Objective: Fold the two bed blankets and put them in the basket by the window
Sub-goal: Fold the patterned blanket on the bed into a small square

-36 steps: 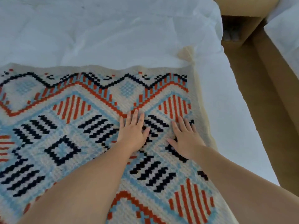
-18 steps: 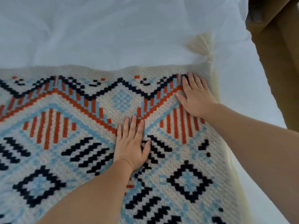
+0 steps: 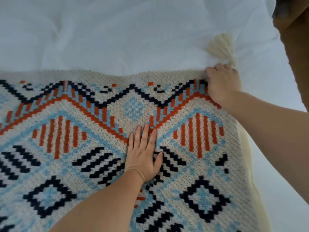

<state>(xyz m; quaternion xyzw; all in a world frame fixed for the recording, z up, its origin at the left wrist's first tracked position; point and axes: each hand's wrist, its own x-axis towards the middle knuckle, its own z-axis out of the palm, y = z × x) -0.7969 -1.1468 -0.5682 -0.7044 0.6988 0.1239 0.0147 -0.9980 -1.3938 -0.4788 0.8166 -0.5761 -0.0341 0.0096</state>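
Pressing blanket [image 3: 133,108], left hand [image 3: 143,158] fingers straight together, right hand [image 3: 220,84] fingers apparently gripping its corner

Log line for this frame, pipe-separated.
state: blanket spread on bed | left hand: flat on blanket | right hand: grips corner by tassel

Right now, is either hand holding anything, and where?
The right hand grips the patterned blanket at its far right corner, by the tassel; the left hand lies flat.
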